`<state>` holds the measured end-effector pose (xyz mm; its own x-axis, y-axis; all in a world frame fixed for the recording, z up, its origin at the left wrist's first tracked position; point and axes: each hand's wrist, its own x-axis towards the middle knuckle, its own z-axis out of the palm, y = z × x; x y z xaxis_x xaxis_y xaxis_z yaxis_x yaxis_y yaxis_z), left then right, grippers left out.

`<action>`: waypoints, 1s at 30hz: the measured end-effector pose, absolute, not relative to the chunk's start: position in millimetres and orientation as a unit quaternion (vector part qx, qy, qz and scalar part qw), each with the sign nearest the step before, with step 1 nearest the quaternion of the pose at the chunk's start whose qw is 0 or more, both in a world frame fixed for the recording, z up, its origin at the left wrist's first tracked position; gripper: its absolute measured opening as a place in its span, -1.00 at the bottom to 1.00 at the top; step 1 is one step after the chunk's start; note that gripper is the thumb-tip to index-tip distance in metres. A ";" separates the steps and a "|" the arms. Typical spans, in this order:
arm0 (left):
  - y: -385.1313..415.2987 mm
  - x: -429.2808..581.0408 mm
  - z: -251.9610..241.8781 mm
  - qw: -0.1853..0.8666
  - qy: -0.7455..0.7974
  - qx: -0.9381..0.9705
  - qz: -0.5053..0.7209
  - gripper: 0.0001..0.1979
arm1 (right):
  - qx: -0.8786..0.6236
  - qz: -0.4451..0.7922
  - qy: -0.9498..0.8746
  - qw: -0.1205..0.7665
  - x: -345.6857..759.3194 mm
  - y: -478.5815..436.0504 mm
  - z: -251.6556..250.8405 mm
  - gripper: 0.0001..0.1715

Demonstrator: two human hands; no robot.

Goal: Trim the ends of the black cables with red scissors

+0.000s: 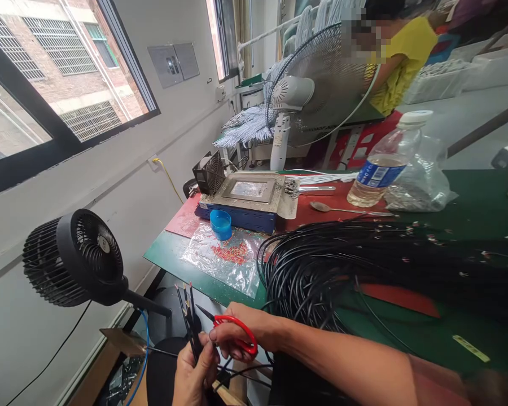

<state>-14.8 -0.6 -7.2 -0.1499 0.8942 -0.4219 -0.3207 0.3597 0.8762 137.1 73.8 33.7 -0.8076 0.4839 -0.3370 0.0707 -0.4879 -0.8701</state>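
My left hand (192,375), at the bottom of the view, is closed around a small bunch of black cable ends (187,313) that stick upward with stripped tips. My right hand (241,332) grips red-handled scissors (232,330), whose dark blades point left toward the cable ends. Both hands hover off the near left edge of the green table (169,256). A large pile of coiled black cables (342,270) lies on the table just beyond my right forearm.
A black fan (78,256) stands left of the table. On the table sit a solder pot (248,197), a blue cap (220,224), a plastic bag with red bits (228,256), a spoon (342,210), a water bottle (385,166). A white fan (317,84) and a seated person in yellow (400,62) are behind.
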 end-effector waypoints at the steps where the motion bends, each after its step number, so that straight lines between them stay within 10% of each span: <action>1: -0.7 -15.0 -6.8 0.604 0.561 0.257 0.504 -0.75 | -0.284 0.815 -0.490 0.122 137.1 73.9 33.0 -0.70; 30: 8.9 -6.1 -2.7 0.570 0.568 0.197 0.560 -0.67 | -0.281 0.804 -0.475 0.222 130.6 74.5 15.0 -0.50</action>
<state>-6.1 8.9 -2.7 -0.2727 0.8619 -0.4275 -0.4144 0.2958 0.8607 130.6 74.5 15.0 -0.7440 0.6230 -0.2414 -0.0897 -0.4511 -0.8879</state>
